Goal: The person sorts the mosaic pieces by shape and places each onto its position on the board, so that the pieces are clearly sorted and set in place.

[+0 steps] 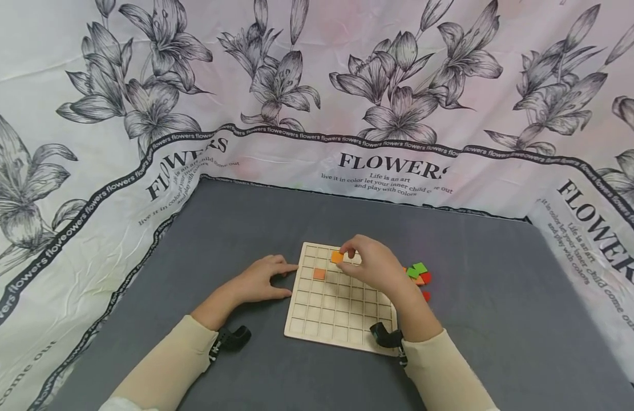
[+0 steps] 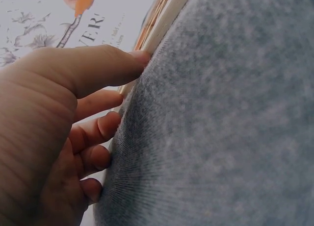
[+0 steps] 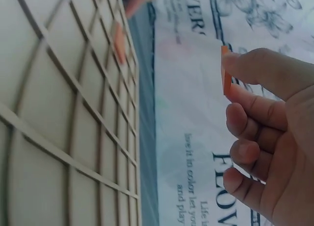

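A square wooden grid board [image 1: 329,308] lies on the dark grey table. One orange square tile [image 1: 319,274] sits in a cell near its upper left. Above the board's far part, my right hand [image 1: 373,262] pinches another orange tile [image 1: 337,257] between thumb and index finger; the right wrist view shows this tile [image 3: 225,71] edge-on, apart from the board. At the board's left edge rests my left hand [image 1: 265,278], its thumb and a fingertip touching the rim, the fingers loosely bent. The left wrist view shows the thumb [image 2: 113,64] against that edge.
Right of the board lies a small pile of tiles: green ones [image 1: 419,267], red ones [image 1: 426,278] and orange, partly hidden by the right forearm. A white flower-printed cloth [image 1: 296,154] walls the table's back and sides. Each wrist carries a black strap device [image 1: 231,339].
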Available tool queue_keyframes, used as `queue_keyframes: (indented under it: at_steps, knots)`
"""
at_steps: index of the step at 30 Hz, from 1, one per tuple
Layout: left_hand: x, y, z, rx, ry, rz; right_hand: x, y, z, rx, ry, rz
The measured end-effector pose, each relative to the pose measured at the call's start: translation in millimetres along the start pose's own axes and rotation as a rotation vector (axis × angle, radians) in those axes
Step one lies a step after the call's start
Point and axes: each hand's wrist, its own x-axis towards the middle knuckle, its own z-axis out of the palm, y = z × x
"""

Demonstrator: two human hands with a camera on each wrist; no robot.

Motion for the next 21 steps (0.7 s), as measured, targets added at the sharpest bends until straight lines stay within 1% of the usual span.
queue_keyframes:
  at_steps: [4,7,13,21]
  knots:
    - [0.6,-0.3,-0.4,0.0,0.0,0.005,3.6,-3,11,-0.046,-0.031,0.008]
    - [0.2,1.7,-1.8,0.0,0.002,0.006,6.1,-4,16,-0.051,-0.071,0.035]
    - [-0.1,2.5,-3.5,0.007,-0.002,0.0,8.5,-1,25,-0.004,-0.123,0.088]
    - [0.3,-0.2,-0.7,0.008,-0.004,0.01,10.1,10,35,0.01,-0.178,0.099]
